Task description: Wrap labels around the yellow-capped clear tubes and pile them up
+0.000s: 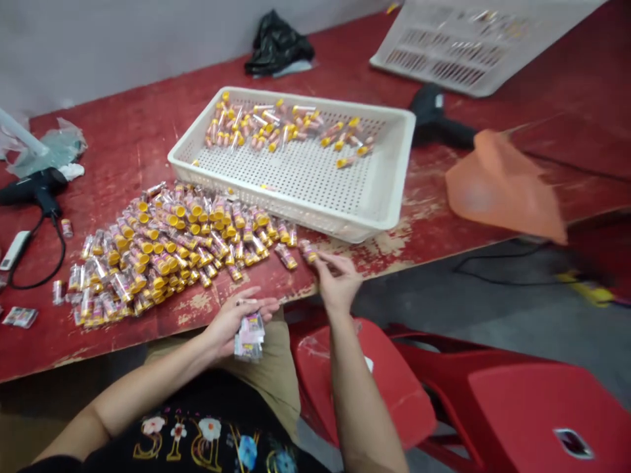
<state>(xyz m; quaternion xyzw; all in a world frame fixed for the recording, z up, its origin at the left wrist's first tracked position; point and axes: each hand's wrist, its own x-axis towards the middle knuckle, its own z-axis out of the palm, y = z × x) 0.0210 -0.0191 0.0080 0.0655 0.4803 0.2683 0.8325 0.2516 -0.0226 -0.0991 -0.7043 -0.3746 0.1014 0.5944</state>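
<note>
My left hand (227, 327) is closed around a small stack of clear printed plastic sleeves (250, 340), just over my lap at the table's front edge. The fingertips of my right hand (338, 284) pinch a small clear tube with a yellow cap (308, 251), low over the tabletop. Left of it, another wrapped tube (286, 257) lies by itself. A large heap of similar yellow-capped tubes (162, 253) spreads across the red table in front of my left hand. Behind the heap, a white perforated tray (290, 205) holds loose tubes with yellow caps, mostly along its far side.
One black heat gun (37, 187) lies at the left, another (438, 118) right of the tray beside an orange sheet (503, 187). A white crate (444, 49) and black plastic bag (279, 46) sit at the back. Red chairs (547, 394) stand at the right.
</note>
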